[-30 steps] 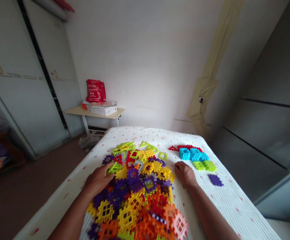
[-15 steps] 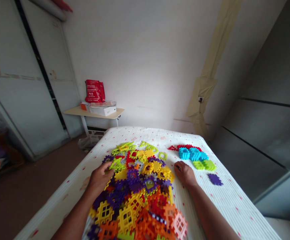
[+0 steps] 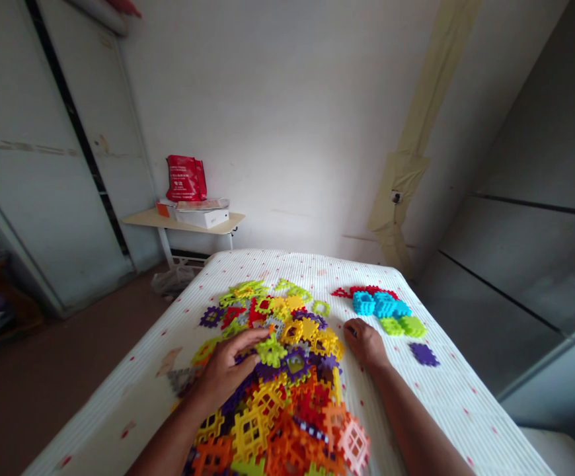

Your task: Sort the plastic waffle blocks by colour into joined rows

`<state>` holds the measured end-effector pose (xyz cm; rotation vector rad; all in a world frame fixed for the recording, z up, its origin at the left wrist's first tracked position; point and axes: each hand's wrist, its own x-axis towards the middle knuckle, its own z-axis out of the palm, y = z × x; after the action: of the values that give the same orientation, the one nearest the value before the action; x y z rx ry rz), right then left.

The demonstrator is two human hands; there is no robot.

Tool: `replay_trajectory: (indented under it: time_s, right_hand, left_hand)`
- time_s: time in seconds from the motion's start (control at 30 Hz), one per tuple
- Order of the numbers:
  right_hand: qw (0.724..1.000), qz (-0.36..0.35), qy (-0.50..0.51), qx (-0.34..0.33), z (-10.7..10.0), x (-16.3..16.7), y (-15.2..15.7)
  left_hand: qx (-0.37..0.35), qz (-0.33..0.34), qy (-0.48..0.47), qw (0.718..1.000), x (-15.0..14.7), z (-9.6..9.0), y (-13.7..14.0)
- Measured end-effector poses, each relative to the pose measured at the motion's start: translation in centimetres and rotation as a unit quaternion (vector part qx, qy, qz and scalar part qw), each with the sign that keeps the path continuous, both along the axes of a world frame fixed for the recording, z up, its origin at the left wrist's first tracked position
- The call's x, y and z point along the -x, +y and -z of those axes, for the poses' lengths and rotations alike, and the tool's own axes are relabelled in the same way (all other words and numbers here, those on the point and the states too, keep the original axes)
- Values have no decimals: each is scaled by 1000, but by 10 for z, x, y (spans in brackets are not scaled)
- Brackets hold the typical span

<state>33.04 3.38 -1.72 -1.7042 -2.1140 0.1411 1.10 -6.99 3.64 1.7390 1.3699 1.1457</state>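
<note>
My left hand (image 3: 230, 363) is over the left side of a loose pile of plastic interlocking blocks (image 3: 268, 396). Between its thumb and fingers is a lime-green interlocking block (image 3: 271, 351) with toothed edges. My right hand (image 3: 365, 342) rests on the sheet just right of the pile, its fingers curled in; whatever they may hold is hidden. Yellow window-frame blocks (image 3: 250, 433), orange ones and purple ones lie flat or overlapping near my left forearm. A pink window block (image 3: 354, 444) sits at the pile's near right corner.
Beyond my right hand are stacked blue blocks (image 3: 384, 305), red pieces (image 3: 373, 291), lime-green blocks (image 3: 404, 326) and one purple block (image 3: 423, 354). A white patterned sheet (image 3: 466, 410) covers the surface. A side table (image 3: 151, 219) bears a red bag (image 3: 186, 178) and boxes.
My left hand has moved right from the pile's left edge, carrying a lime-green block over the middle. Some pieces at the left edge have shifted. My right hand stays in place.
</note>
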Motion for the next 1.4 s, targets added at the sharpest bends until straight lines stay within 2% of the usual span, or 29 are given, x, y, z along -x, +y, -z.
replay_trajectory:
  time_s: [0.1,0.2,0.3,0.37,0.47,0.63,0.8,0.93,1.1,1.4]
  right_hand:
    - [1000,-4,3,-1,-1,0,0]
    - [1000,-11,7,-4,-1,-1,-1]
    - [1000,-12,12,-10,0,-1,0]
    - [1000,-12,12,-13,1,-1,0]
    - [1000,-14,6,-15,1,-2,0]
    - [1000,-11,4,-11,-1,-1,-1]
    - [1000,-7,1,-10,0,0,0]
    - [1000,-9,4,-11,0,0,-1]
    - [1000,-9,8,-13,0,0,-1]
    - [1000,-11,8,-17,2,0,1]
  left_hand:
    - [-13,-4,52,999,5,1,2]
    - [-15,-110,81,991,28,2,9]
    - [1,-232,133,964,57,5,18]
    - [27,-270,168,948,69,9,24]
    - [67,-282,190,938,72,16,30]
    - [100,-250,141,953,61,28,44]
    - [114,-219,45,968,56,32,53]
    - [123,-154,-71,978,58,25,46]
    - [140,-67,-189,970,54,13,39]
    - [134,57,-257,955,8,-11,29]
